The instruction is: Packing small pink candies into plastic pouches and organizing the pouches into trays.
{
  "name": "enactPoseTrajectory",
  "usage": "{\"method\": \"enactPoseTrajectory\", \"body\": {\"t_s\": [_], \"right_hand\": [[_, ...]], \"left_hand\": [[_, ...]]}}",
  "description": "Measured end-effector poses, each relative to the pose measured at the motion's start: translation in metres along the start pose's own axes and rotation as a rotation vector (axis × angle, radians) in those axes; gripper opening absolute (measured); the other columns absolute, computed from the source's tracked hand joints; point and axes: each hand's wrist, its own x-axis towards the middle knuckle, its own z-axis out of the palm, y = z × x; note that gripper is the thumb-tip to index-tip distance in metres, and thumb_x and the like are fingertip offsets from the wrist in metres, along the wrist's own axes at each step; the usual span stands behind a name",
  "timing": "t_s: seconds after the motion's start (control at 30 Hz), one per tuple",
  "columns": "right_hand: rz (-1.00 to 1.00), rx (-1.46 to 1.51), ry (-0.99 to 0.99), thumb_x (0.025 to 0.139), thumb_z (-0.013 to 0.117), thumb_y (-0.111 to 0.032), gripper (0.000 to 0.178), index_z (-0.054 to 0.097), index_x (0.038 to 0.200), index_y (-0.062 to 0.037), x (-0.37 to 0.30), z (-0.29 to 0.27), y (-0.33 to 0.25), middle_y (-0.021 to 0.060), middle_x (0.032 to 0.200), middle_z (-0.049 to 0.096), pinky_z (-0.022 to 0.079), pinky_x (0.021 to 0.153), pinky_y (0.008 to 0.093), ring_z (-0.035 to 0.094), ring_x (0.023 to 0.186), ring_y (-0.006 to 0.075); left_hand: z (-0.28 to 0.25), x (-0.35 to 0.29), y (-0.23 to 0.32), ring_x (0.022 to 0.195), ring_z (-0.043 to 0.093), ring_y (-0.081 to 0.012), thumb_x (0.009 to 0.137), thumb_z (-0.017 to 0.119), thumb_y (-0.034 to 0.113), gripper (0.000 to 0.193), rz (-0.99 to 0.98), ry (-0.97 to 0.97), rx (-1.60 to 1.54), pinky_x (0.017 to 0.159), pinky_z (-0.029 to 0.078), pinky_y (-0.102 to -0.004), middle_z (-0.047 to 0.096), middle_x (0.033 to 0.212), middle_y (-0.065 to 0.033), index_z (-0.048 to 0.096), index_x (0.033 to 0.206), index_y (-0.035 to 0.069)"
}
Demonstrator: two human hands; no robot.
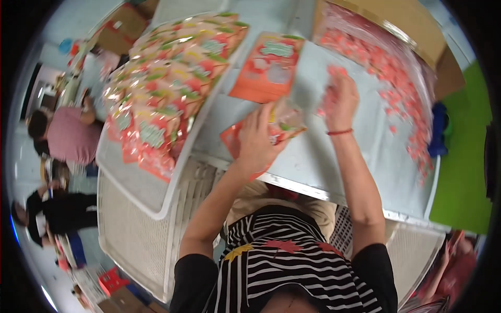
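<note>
My left hand (pixel 255 140) is closed on a printed orange and clear plastic pouch (pixel 287 122), held at a tilt over the pale table (pixel 308 169). To its right, my right hand (pixel 345 101) has its fingers curled around a clump of small pink wrapped pieces (pixel 329 100), partly blurred. A red cord circles that wrist. Just beyond my left hand, a flat orange pouch (pixel 269 68) of the same print lies on the table. Whether the held pouch has anything in it, I cannot tell.
On the left, a white plastic tray (pixel 136 188) holds many overlapping pouches (pixel 177 78). Loose pink pieces (pixel 376 62) spread from a lined cardboard box (pixel 399 21) at the far right. A blue object (pixel 438 129) stands at the right edge. Other people (pixel 75 133) are at the left.
</note>
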Motion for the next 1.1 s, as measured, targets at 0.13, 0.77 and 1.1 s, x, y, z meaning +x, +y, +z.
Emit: {"method": "enactPoseTrajectory", "body": {"t_s": [0.13, 0.77, 1.1], "right_hand": [[0.274, 0.321, 0.008, 0.088, 0.061, -0.021, 0.017, 0.062, 0.097, -0.0062, -0.006, 0.034, -0.042, -0.0016, 0.073, 0.053, 0.035, 0.044, 0.0204, 0.045, 0.056, 0.0049], [0.270, -0.310, -0.090, 0.085, 0.062, -0.017, 0.019, 0.059, 0.094, -0.0003, -0.026, -0.008, -0.015, 0.0010, 0.073, 0.058, 0.043, 0.056, 0.0232, 0.052, 0.063, 0.0065], [0.231, -0.326, -0.149, 0.087, 0.062, -0.022, 0.022, 0.059, 0.090, -0.0006, -0.018, -0.008, -0.015, -0.0016, 0.073, 0.056, 0.042, 0.057, 0.0218, 0.049, 0.063, 0.0047]], "left_hand": [[0.017, 0.009, 0.014, 0.111, 0.045, -0.0388, 0.062, 0.080, 0.023, 0.089, -0.002, 0.018, -0.018, 0.094, 0.038, -0.0484, 0.047, 0.122, -0.0190, 0.033, 0.135, 0.003], [0.043, 0.022, 0.017, 0.114, 0.045, -0.0374, 0.063, 0.080, 0.023, 0.088, 0.050, 0.015, 0.061, 0.097, 0.036, -0.0478, 0.046, 0.124, -0.0203, 0.033, 0.134, 0.000], [0.046, 0.023, 0.023, 0.113, 0.044, -0.0364, 0.065, 0.079, 0.024, 0.087, 0.041, -0.032, 0.046, 0.098, 0.033, -0.0483, 0.045, 0.124, -0.0200, 0.032, 0.135, 0.001]]}}
